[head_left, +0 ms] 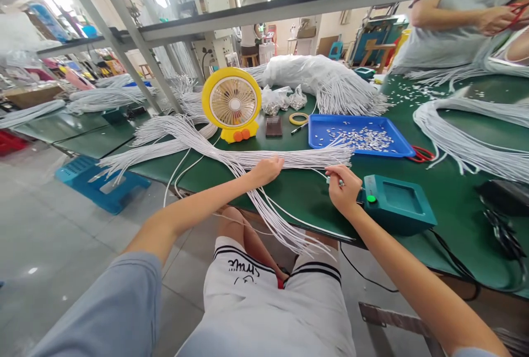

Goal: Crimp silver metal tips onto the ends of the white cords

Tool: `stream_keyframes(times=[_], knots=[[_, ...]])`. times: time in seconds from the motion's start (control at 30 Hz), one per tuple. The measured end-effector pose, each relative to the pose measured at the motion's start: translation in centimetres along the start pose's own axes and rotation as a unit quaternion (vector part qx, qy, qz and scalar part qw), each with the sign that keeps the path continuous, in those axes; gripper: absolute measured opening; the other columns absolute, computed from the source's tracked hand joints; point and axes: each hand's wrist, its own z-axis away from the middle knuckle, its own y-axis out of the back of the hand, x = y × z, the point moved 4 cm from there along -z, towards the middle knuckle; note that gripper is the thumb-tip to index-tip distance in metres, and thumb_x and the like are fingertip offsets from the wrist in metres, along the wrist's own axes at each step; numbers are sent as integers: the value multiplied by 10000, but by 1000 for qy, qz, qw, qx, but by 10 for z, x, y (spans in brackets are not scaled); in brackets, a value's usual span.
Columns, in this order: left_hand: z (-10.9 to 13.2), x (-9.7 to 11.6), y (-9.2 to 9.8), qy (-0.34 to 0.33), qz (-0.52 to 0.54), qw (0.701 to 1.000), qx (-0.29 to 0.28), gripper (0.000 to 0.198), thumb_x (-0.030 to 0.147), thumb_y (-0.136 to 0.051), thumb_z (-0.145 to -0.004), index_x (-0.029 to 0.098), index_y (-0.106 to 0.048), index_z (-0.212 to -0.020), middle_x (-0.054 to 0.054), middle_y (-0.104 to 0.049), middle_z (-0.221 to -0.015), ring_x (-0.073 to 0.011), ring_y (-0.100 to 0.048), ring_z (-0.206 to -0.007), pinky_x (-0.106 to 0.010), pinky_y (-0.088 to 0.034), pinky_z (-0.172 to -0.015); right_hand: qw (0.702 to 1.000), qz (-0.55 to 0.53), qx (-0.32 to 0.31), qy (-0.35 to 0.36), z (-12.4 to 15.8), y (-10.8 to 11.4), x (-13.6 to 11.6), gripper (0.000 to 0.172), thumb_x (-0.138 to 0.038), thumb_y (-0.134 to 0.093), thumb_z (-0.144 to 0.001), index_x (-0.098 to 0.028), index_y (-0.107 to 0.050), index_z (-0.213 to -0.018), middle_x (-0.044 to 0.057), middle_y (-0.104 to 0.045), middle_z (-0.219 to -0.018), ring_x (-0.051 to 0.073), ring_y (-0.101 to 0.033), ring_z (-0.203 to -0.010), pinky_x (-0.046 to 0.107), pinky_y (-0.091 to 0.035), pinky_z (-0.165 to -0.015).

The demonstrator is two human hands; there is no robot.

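My left hand (268, 170) is closed round a bundle of white cords (231, 157) lying across the green table (314, 197); the cords trail off the front edge toward my lap. My right hand (344, 183) pinches a single white cord end with a small metal piece at the slot of a teal machine (399, 203) with a green button. A blue tray (355, 134) of several small metal pieces sits just behind my hands.
A yellow desk fan (233, 103) stands behind the cords, with a roll of tape (298, 118) and a dark block (273, 125) beside it. Red scissors (421, 154) lie right of the tray. More cord bundles (467, 136) lie at right. Another person (463, 26) works at far right.
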Motion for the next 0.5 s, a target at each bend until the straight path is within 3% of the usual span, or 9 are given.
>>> stream_keyframes(times=[0.17,0.33,0.43,0.47,0.5], knots=[[7,-20,36,35,94,984,145,377,130,-473,-853,139,-575,-1215,-107,-643,-1058,-175,-633,-795,-264,-459,-659,1000,-3,-17,14,4,1,-3,241,-79,-477,-821,-199,-683,-787,17,-655,-647,133,-592,-542,251,-441,-499],[14,-40,72,79,231,934,263,291,164,-424,-854,79,-604,-1067,-19,-540,-702,-101,-478,-548,-216,-384,-534,999,-7,-33,35,7,5,-9,240,-72,-469,-808,-195,-669,-756,20,-636,-631,112,-559,-489,230,-418,-441],[22,-24,97,52,310,912,264,313,297,-411,-916,99,-653,-922,18,-464,-597,-73,-366,-470,-203,-320,-467,997,-13,-58,45,6,3,-12,244,-56,-469,-795,-189,-668,-746,24,-635,-632,111,-573,-504,221,-420,-442],[25,-12,106,24,346,906,243,348,359,-431,-926,112,-673,-878,27,-451,-565,-67,-344,-458,-200,-302,-456,997,-16,-67,46,6,2,-13,243,-51,-472,-792,-187,-668,-743,24,-634,-633,107,-569,-501,217,-415,-440],[28,3,113,-30,429,880,199,375,405,-466,-927,113,-691,-857,26,-454,-553,-62,-332,-459,-201,-280,-451,996,-19,-75,46,6,0,-13,241,-47,-476,-789,-185,-668,-740,22,-633,-634,103,-563,-497,214,-409,-439]])
